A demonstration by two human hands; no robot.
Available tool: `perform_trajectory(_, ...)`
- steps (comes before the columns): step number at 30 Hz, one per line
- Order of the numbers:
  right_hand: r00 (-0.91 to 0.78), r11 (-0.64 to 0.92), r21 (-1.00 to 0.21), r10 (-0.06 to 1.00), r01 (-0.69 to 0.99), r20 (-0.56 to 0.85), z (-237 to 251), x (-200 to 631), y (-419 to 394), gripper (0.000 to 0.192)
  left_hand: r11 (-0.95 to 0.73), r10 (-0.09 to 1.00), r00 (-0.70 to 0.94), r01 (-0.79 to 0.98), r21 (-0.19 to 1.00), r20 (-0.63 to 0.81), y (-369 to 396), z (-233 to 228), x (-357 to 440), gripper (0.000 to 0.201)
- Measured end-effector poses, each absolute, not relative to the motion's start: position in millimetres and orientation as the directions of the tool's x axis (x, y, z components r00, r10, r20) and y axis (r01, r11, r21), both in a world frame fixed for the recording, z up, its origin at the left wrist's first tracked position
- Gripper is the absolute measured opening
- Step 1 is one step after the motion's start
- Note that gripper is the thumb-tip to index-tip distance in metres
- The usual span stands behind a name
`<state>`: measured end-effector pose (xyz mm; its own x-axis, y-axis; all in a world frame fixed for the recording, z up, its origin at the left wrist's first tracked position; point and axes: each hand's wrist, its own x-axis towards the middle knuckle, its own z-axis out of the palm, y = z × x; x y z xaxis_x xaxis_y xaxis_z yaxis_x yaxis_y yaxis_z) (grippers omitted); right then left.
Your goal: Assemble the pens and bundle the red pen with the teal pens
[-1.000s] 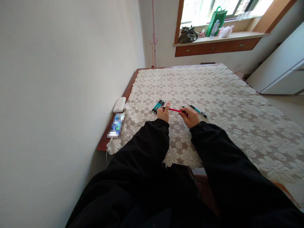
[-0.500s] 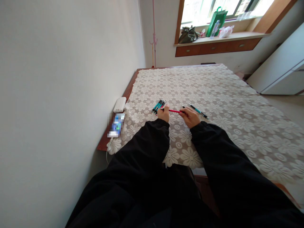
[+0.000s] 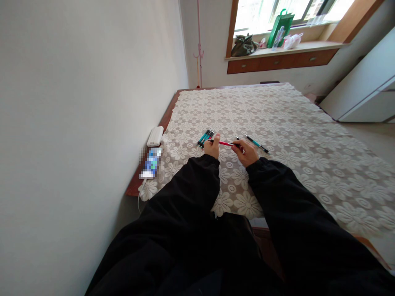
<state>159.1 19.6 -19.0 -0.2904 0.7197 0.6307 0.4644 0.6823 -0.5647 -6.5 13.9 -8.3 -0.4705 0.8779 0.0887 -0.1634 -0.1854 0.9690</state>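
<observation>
Between my hands, over the near part of the table, lies a red pen [image 3: 225, 143] with black ends, held roughly level. My left hand [image 3: 212, 149] is closed around its left end, the thumb raised along it. The fingertips of my right hand [image 3: 245, 152] pinch the black right end. Just beyond my left hand several teal-and-black pens [image 3: 203, 136] lie side by side, partly hidden by it. To the right of my right hand a single teal-and-black pen [image 3: 256, 143] rests on the cloth, and the tip of another pen [image 3: 236, 138] shows behind the fingers.
A flowered lace tablecloth [image 3: 262, 107] covers the table. At its left edge, by the wall, are a white power bank [image 3: 155, 136] and a lit phone [image 3: 151, 162] with a cable. A green bag [image 3: 280, 28] and other bags stand on the windowsill.
My left thumb has lifted off the pen's side and now points up. My right fingers have shifted slightly, showing more of the pen's black end.
</observation>
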Motion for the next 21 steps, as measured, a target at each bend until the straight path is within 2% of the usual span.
perform_trajectory(5, -0.271, 0.668, -0.580, 0.732, 0.465, 0.626, -22.1, 159.3, 21.1, 0.025, -0.157, 0.866, -0.494, -0.114, 0.981, 0.082, 10.1, -0.3, -6.8, 0.064)
perform_trajectory(11, -0.318, 0.693, -0.554, 0.712, 0.461, 0.626, -18.8, 159.9, 19.6, 0.032, -0.162, 0.869, -0.483, -0.077, 0.984, 0.105, 8.7, 1.4, -6.6, 0.062)
perform_trajectory(21, -0.419, 0.681, -0.418, 0.714, 0.601, 0.561, -16.0, 163.3, 18.0, 0.049, -0.148, 0.876, -0.475, -0.101, 0.984, 0.083, 15.3, -9.1, -7.1, 0.064)
